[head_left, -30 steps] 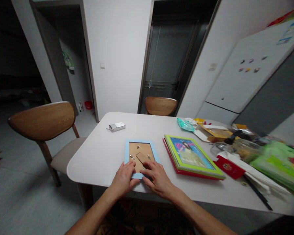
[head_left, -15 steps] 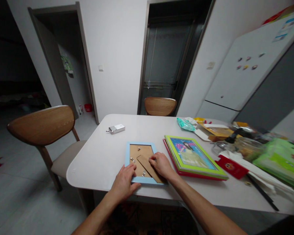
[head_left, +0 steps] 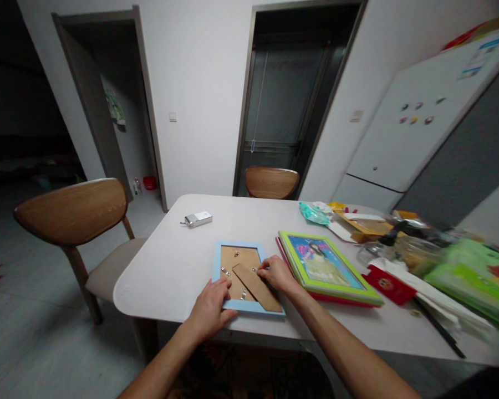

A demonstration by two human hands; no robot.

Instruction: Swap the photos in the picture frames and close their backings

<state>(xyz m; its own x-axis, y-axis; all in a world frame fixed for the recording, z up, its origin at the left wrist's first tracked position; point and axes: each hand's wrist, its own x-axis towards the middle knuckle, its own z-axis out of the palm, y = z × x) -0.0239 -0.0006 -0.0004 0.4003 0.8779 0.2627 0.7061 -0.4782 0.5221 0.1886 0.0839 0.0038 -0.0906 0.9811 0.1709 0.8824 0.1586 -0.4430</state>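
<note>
A light blue picture frame (head_left: 217,260) lies face down on the table, its brown backing board (head_left: 246,257) showing. Small metal clips (head_left: 237,253) sit around the board, and a brown stand leg (head_left: 255,288) slants across it. Gripping the frame's lower left corner is my left hand (head_left: 211,306), its fingers on the left edge and its thumb by the bottom edge. At the right edge, the bent fingers of my right hand (head_left: 278,274) are pinched at a small metal clip (head_left: 254,270), partly covered by the fingertips.
Stacked frames, the top one green (head_left: 332,266) with a picture, lie close to my right hand. Farther right are a red packet (head_left: 388,284), a clear container (head_left: 418,254) and a green package (head_left: 476,277). A small silver-white device (head_left: 198,219) lies at the back left.
My right hand has shifted slightly up and right off the stand leg, uncovering its lower end and the frame's lower right corner. My left hand stays in place.
</note>
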